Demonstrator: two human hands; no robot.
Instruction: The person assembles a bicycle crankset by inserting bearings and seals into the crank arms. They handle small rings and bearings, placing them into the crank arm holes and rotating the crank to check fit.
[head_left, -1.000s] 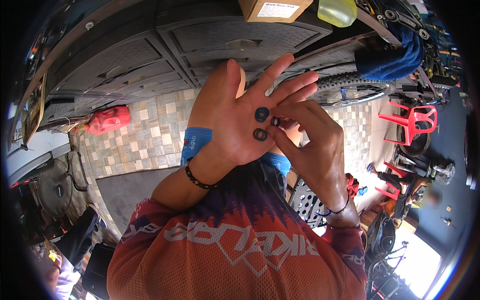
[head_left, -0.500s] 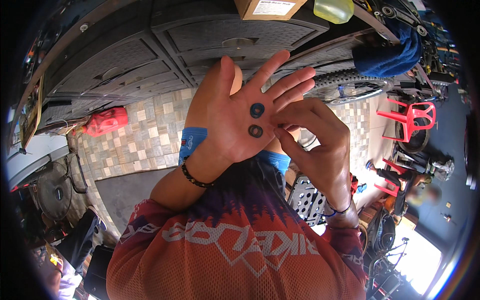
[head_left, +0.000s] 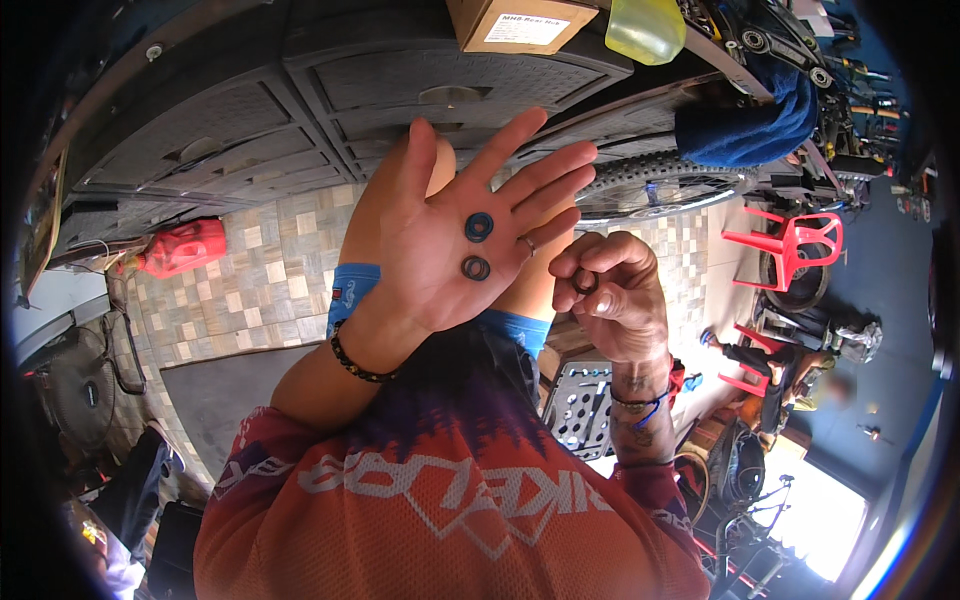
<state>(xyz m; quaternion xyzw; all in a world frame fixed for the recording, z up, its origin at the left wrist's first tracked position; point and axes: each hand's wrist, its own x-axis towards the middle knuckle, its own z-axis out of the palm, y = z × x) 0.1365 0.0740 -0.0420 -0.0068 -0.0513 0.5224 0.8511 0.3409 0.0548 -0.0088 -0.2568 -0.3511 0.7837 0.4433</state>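
My left hand is held palm up with its fingers spread wide. On the palm lie a small ring with a blue edge and, nearer the wrist, a small dark metal ring; they do not touch each other. Each looks like it may be a pair of overlapping rings. To the right, my right hand pinches another small dark ring between thumb and fingers, its hole facing me. That hand is apart from the left palm.
Dark drawers stand ahead, with a cardboard box and a yellowish container on top. A blue towel hangs by a bicycle wheel. A red jug is on the tiled floor; a red chair stands right.
My right hand has drawn away from the left palm, turning so the dark ring in its fingers shows. The left hand stays open with its rings in place.
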